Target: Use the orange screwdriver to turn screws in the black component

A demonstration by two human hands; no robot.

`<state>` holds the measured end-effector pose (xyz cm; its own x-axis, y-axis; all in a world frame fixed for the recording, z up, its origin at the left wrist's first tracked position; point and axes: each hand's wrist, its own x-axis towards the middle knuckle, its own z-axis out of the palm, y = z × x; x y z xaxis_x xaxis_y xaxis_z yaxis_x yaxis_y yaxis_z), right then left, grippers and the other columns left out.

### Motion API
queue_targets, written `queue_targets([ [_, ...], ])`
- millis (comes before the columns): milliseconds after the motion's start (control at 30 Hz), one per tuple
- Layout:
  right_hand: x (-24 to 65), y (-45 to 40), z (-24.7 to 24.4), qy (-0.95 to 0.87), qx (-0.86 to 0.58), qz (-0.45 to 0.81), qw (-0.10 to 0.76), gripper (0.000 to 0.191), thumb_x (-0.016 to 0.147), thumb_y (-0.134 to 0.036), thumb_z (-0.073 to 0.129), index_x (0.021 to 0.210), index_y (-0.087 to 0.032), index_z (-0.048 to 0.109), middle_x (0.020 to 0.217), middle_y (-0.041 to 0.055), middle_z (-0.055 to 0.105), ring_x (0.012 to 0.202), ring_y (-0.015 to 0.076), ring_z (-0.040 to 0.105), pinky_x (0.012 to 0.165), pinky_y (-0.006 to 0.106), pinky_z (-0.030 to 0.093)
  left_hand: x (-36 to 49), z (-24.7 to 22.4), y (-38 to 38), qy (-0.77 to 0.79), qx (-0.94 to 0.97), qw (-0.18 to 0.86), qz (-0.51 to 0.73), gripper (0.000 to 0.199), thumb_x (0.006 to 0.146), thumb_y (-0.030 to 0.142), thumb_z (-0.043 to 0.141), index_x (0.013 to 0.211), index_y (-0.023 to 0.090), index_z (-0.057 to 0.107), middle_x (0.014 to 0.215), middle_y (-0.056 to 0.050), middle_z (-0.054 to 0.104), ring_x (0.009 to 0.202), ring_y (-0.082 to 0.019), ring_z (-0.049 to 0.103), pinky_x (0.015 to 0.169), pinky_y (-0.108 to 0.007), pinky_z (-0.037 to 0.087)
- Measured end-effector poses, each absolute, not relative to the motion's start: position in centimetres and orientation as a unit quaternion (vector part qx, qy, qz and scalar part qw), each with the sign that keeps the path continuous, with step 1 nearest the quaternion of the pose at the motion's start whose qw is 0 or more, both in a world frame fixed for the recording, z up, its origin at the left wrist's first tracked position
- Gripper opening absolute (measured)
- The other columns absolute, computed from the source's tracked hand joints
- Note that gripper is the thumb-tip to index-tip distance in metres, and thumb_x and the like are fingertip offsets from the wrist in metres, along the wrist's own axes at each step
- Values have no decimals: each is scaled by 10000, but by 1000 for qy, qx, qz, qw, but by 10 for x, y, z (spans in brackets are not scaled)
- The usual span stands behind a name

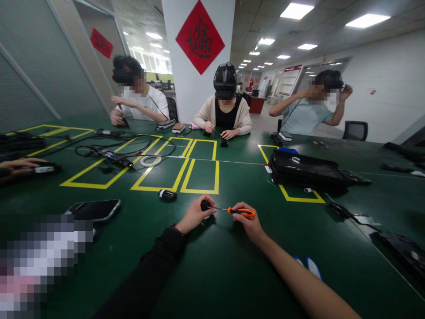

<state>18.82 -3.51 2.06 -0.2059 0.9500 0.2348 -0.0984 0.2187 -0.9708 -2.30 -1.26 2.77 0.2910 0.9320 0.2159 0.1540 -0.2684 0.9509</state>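
Note:
Near the middle of the green table [159, 266], my left hand [196, 214] grips a small black part [205, 205] between thumb and fingers. My right hand [247, 221] is closed round the orange and black handle of a screwdriver [245, 212]. The screwdriver lies nearly level, its thin metal shaft pointing left with the tip at the black part. Whether the tip sits inside the part is too small to tell. A black cylindrical piece with a white band [167, 195] lies on the table beyond my left hand.
A phone [96, 210] lies at the left, cables [113, 157] and a white ring [150, 161] farther back. Black cases [305, 170] stand back right, with electronic parts [398, 248] nearer right. Three people sit across the table; another person's hand [20, 166] is at far left.

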Motion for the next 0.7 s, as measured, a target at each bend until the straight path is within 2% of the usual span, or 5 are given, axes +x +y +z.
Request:
queue_targets([
  [700, 189, -36, 21, -586, -365, 507, 516, 114, 712, -198, 624, 825, -194, 607, 780, -5, 576, 634, 105, 512, 607, 232, 413, -24, 26, -12, 407, 675, 433, 438, 195, 702, 232, 632, 832, 156, 508, 817, -9, 562, 771, -132, 543, 746, -269, 420],
])
